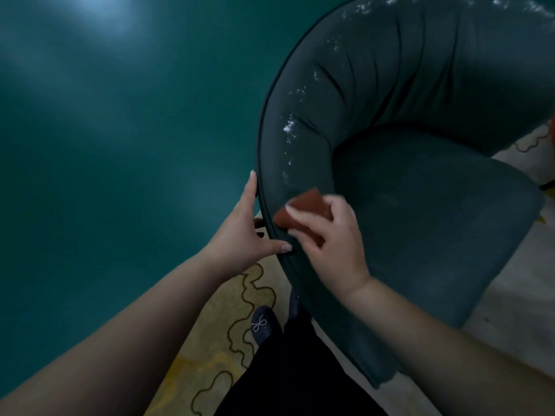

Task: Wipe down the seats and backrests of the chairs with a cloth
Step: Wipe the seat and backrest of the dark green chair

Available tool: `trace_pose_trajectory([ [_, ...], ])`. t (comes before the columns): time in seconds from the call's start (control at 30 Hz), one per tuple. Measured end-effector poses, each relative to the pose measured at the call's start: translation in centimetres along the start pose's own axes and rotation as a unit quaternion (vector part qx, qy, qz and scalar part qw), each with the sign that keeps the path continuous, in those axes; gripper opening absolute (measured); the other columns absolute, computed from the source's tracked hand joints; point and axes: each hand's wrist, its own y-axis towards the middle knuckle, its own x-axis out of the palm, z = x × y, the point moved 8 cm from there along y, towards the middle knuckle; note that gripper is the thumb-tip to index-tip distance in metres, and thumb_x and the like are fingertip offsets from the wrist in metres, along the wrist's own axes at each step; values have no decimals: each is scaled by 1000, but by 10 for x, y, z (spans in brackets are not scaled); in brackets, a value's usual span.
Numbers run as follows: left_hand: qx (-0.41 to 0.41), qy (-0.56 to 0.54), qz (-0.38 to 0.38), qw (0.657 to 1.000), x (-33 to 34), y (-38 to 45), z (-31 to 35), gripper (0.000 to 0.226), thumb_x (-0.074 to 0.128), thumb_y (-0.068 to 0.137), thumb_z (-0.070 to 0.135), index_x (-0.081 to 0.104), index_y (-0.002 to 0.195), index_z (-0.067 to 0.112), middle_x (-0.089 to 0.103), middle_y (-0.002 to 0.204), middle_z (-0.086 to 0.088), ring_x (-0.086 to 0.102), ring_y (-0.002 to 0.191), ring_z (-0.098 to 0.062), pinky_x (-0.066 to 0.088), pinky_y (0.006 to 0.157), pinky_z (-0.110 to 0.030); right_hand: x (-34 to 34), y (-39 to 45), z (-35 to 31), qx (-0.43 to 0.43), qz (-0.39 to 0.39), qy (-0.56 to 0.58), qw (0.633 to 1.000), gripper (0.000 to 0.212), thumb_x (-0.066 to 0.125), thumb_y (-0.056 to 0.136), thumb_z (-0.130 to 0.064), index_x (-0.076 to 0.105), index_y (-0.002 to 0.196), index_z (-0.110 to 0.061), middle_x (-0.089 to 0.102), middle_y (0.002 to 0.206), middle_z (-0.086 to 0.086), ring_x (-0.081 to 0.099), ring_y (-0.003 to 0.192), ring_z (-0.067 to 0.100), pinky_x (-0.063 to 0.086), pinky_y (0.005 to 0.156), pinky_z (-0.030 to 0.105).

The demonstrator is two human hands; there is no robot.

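Under right hand [329, 235], cloth [303, 210] blurred, half-hidden

Glossy teal surface [105, 145], possibly tabletop; pale floor [510, 295] with squiggle-patterned rug [210, 340].

The chair [420, 163] looks upholstered in dull teal fabric with glistening wet patches; the cloth [303, 210] looks matt rust-brown.

Your left hand [244, 232] is reaching forward on a bare, nearly straight arm, thumb hooking over the top of the chair's armrest rim [264, 187] while the index finger is lying straight along its outer side. Your right hand [330, 244] is coming in from the lower right, fingers curling down around the cloth [303, 210].
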Motion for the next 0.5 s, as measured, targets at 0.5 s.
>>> trace_pose_trajectory([
  [0.5,-16,3,19,1000,-12,24,0,132,91,60,21,-6,144,55,25,132,49,55,113,0,54,88,-29,3,30,-4,-46,-53,-52,996,39,52,90,-44,59,128,-43,53,118,8,50,101,30,44,83,47],
])
